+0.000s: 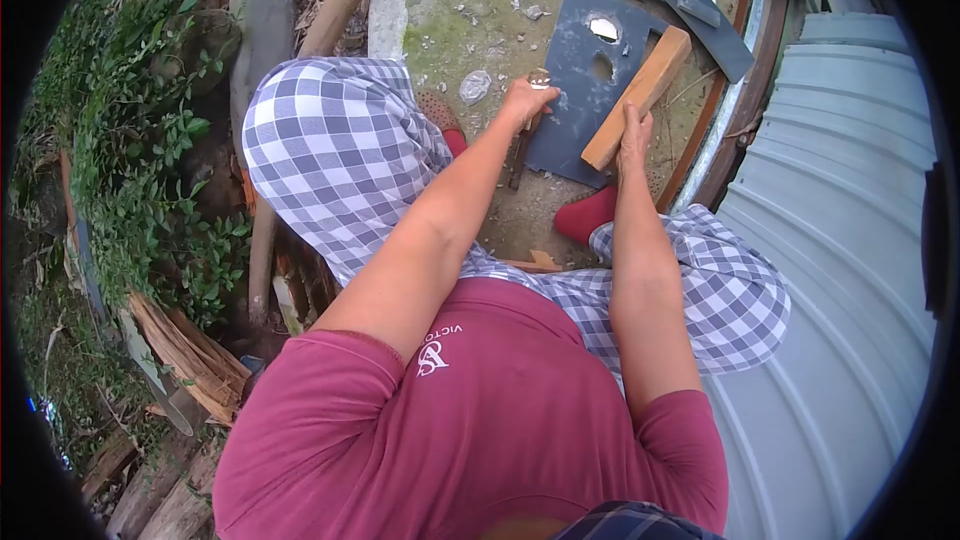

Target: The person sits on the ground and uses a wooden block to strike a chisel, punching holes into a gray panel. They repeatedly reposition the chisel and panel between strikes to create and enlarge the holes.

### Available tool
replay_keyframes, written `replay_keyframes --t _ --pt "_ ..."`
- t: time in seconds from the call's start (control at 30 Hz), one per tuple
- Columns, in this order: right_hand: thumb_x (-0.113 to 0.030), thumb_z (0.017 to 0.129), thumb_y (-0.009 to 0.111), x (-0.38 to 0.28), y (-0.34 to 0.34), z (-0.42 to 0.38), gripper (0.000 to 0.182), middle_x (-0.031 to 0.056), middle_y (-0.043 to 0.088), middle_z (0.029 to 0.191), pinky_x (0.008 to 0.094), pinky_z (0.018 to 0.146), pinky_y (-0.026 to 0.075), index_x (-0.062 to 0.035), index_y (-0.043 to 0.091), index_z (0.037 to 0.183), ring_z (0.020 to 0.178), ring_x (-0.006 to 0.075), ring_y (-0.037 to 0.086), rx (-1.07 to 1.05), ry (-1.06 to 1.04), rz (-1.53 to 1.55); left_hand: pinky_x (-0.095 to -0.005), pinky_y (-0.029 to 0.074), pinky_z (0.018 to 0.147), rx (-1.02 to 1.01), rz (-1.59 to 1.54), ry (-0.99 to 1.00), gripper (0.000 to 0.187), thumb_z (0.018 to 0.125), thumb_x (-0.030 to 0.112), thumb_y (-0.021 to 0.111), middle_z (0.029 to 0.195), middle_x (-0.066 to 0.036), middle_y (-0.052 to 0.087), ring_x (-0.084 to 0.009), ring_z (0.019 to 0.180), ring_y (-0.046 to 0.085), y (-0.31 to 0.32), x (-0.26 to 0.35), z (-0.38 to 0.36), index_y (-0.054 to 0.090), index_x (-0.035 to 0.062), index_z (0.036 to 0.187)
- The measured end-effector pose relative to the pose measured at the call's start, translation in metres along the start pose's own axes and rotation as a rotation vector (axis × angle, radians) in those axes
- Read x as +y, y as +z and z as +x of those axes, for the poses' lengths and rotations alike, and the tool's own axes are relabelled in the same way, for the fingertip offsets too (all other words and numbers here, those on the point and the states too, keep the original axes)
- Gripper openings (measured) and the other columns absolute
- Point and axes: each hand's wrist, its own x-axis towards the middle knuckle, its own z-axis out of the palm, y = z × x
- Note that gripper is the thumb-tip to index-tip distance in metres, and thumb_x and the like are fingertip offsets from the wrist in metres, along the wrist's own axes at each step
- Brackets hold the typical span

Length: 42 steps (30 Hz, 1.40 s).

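Observation:
My left hand [525,103] is closed around a narrow tool [519,162], whose dark length points down toward the ground; I cannot make out its type. A wooden block [655,75] slants over a dark grey board [575,70], with my right hand [635,135] gripping the block's right side near its lower end. The board lies on the ground between my feet and has two holes and whitish dust or scratches.
Mossy concrete [450,0] bears small scraps and crumpled clear plastic [475,87]. Curved grey pieces [690,5] lie at the top right. Corrugated metal sheeting [810,240] covers the right side. Logs [345,0], split wood [190,355] and leafy plants [150,140] are at left.

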Motion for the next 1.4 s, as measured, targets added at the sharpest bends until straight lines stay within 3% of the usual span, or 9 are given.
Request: replay_keyframes --t 0.43,0.57,0.73,0.83,1.03,1.13,1.3,1.37,1.4 --pt "-0.035 0.077 0.063 -0.010 0.039 -0.035 0.068 0.0211 0.056 0.117 0.0358 0.092 0.040 0.0051 0.041 0.127 0.106 0.0305 0.055 -0.172 -0.060 -0.215 -0.0289 0.050 0.050 0.102 -0.050 -0.005 0.030 0.071 0.020 0.075 0.077 -0.007 0.065 -0.0155 0.057 0.063 -0.014 -0.015 -0.023 0.061 0.0003 0.089" --pt "-0.039 0.075 0.065 -0.013 0.065 -0.044 0.069 0.0196 0.058 0.112 0.0350 0.087 0.043 0.0045 0.044 0.125 0.101 0.0273 0.057 -0.392 -0.055 -0.280 -0.0291 0.049 0.047 0.183 -0.167 -0.071 0.032 0.073 0.018 0.074 0.079 -0.006 0.063 -0.0161 0.056 0.061 -0.048 -0.015 -0.029 0.056 0.0026 0.095" --pt "-0.041 0.075 0.067 -0.009 0.077 -0.040 0.066 0.0162 0.060 0.107 0.0327 0.081 0.046 0.0035 0.048 0.121 0.093 0.0232 0.059 -0.539 -0.137 -0.509 -0.0311 0.050 0.052 0.314 -0.165 0.126 0.033 0.073 0.019 0.074 0.080 -0.008 0.063 -0.0175 0.059 0.063 -0.054 0.021 -0.039 0.056 0.0013 0.094" --pt "-0.039 0.071 0.068 -0.020 0.073 -0.040 0.067 0.0211 0.063 0.104 0.0344 0.081 0.048 0.0066 0.050 0.118 0.093 0.0278 0.062 -0.533 -0.145 -0.490 -0.0308 0.050 0.052 0.425 -0.140 0.216 0.029 0.073 0.017 0.074 0.079 -0.009 0.063 -0.0168 0.061 0.063 -0.058 0.041 -0.039 0.056 0.0006 0.089" --pt "-0.039 0.078 0.066 -0.042 0.060 -0.049 0.062 0.0137 0.061 0.104 0.0286 0.074 0.047 0.0050 0.048 0.118 0.091 0.0168 0.058 -0.467 -0.080 -0.322 -0.0284 0.051 0.057 0.630 -0.289 0.479 0.031 0.074 0.015 0.074 0.078 -0.008 0.062 -0.0166 0.064 0.062 -0.095 0.080 -0.026 0.054 -0.0002 0.092" --pt "-0.043 0.079 0.063 -0.054 0.049 -0.043 0.064 0.0125 0.057 0.103 0.0297 0.075 0.046 0.0044 0.047 0.119 0.088 0.0171 0.056 -0.464 -0.019 -0.250 -0.0332 0.048 0.063 0.707 -0.380 0.537 0.033 0.070 0.021 0.075 0.076 -0.010 0.064 -0.0201 0.064 0.061 -0.092 0.077 -0.014 0.056 0.0001 0.086" --pt "-0.045 0.079 0.060 -0.082 0.059 -0.049 0.062 0.0118 0.054 0.099 0.0305 0.072 0.046 0.0035 0.047 0.116 0.083 0.0168 0.055 -0.400 0.057 -0.257 -0.0288 0.051 0.060 0.714 -0.341 0.626 0.037 0.074 0.016 0.075 0.079 -0.008 0.062 -0.0169 0.066 0.064 -0.081 0.080 0.007 0.051 -0.0019 0.096" --pt "-0.045 0.079 0.060 -0.084 0.063 -0.053 0.061 0.0115 0.054 0.097 0.0305 0.072 0.046 0.0034 0.047 0.114 0.083 0.0169 0.055 -0.415 0.065 -0.262 -0.0370 0.047 0.072 0.721 -0.383 0.648 0.038 0.069 0.026 0.075 0.078 -0.013 0.063 -0.0255 0.073 0.060 -0.074 0.092 0.006 0.055 -0.0005 0.088" --pt "-0.045 0.079 0.060 -0.083 0.065 -0.056 0.059 0.0113 0.055 0.096 0.0306 0.071 0.046 0.0033 0.048 0.112 0.083 0.0170 0.055 -0.430 0.069 -0.263 -0.0364 0.048 0.070 0.719 -0.406 0.707 0.035 0.069 0.024 0.075 0.077 -0.013 0.063 -0.0243 0.071 0.060 -0.073 0.099 0.008 0.055 0.0000 0.087"
